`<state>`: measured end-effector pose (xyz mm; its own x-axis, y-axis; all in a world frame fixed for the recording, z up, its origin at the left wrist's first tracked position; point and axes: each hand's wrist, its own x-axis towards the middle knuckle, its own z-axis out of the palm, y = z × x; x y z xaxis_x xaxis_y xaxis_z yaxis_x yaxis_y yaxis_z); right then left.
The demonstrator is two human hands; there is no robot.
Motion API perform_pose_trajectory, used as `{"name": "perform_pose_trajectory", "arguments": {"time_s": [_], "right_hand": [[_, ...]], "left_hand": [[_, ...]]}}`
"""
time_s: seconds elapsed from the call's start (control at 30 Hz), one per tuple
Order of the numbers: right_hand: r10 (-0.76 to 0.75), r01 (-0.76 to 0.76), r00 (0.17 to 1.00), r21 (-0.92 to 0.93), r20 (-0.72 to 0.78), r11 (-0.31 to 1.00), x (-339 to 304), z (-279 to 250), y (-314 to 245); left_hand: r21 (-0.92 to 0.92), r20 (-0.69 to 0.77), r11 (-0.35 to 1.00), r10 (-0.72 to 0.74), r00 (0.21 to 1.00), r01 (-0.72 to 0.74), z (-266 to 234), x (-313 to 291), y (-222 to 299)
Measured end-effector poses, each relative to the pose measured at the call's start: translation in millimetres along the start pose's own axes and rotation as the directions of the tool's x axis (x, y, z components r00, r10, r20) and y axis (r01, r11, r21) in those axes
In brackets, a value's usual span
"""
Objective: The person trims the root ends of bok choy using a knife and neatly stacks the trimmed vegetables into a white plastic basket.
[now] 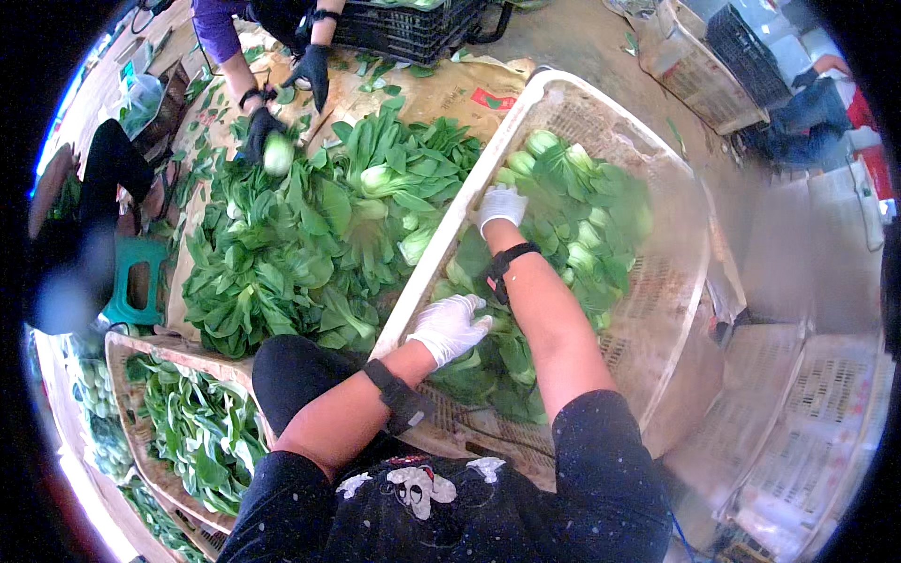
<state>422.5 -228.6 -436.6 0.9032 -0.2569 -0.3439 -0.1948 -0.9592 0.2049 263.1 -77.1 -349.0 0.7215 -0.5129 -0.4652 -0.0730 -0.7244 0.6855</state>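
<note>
A large off-white plastic crate stands tilted in front of me, with green bok choy lying in rows inside. My right hand, in a white glove, reaches in by the far left wall. Its fingers curl down among the bok choy there; whatever they grip is hidden. My left hand, also white-gloved, is over the crate's near left rim, its fingers apart and pointing right above the leaves, with nothing seen in them. Left of the crate spreads a big pile of loose bok choy.
Across the pile, a co-worker's dark-gloved hand holds a bok choy. A black crate stands behind. A green stool and a crate of leafy greens are at left. Pale crates stand at right; another person is beyond.
</note>
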Motion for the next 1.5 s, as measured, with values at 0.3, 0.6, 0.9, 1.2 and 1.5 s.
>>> {"name": "perform_pose_trajectory", "arguments": {"time_s": [0.3, 0.6, 0.9, 1.2, 1.5], "right_hand": [[-0.038, 0.066, 0.981, -0.142, 0.188, 0.988, 13.9, -7.8, 12.9], [-0.137, 0.134, 0.99, 0.106, 0.028, 0.985, -12.4, -23.9, 54.2], [-0.319, 0.404, 0.893, 0.876, -0.316, 0.263, -116.3, -17.9, 176.7], [-0.407, 0.091, 0.891, 0.957, -0.202, -0.275, -186.3, -14.9, 127.5], [-0.235, 0.136, 0.971, 0.709, 0.043, 0.692, -59.2, 11.3, 71.4]], "left_hand": [[-0.044, -0.02, 0.999, 0.007, 1.0, -0.008, -4.6, -3.9, 1.8], [-0.092, -0.066, 0.996, -0.008, 0.998, 0.002, -10.5, -3.8, 5.9], [-0.352, -0.243, 0.925, 0.058, 0.968, -0.144, 1.3, 2.0, 3.5], [-0.564, -0.511, 0.533, 0.375, 0.774, -0.631, -8.8, -8.0, 29.0], [-0.803, -0.55, -0.036, -0.342, 0.762, -0.595, -192.6, -20.2, -8.5]]}}
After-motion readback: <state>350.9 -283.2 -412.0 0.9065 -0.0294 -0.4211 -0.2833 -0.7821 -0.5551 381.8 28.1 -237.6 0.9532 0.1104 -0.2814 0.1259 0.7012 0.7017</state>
